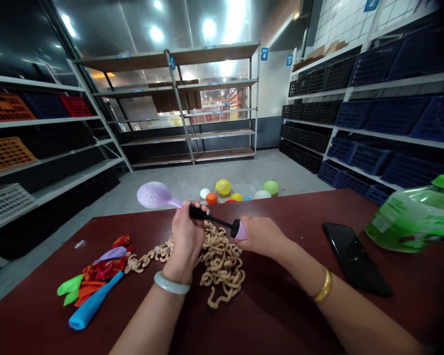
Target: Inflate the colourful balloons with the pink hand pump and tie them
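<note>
My left hand [187, 234] is closed around the black barrel of a balloon pump [197, 212], at the end where a lilac balloon [153, 195] sticks out to the left, partly inflated. My right hand [261, 235] grips the pump's pink-and-black handle end, with the thin black rod drawn out between the two hands. Below the pump, a heap of beige curled, rope-like pieces [224, 268] lies on the dark red table [281, 315]. Left of it are several uninflated balloons: a blue one [96, 301], a green one [70, 289], and red, orange and lilac ones.
A black phone [355, 259] and a green-labelled plastic bottle [410, 217] stand at the table's right. Beyond its far edge, several inflated balloons, including a yellow one [223, 187], lie on the floor. Shelving with crates [385, 116] lines the room.
</note>
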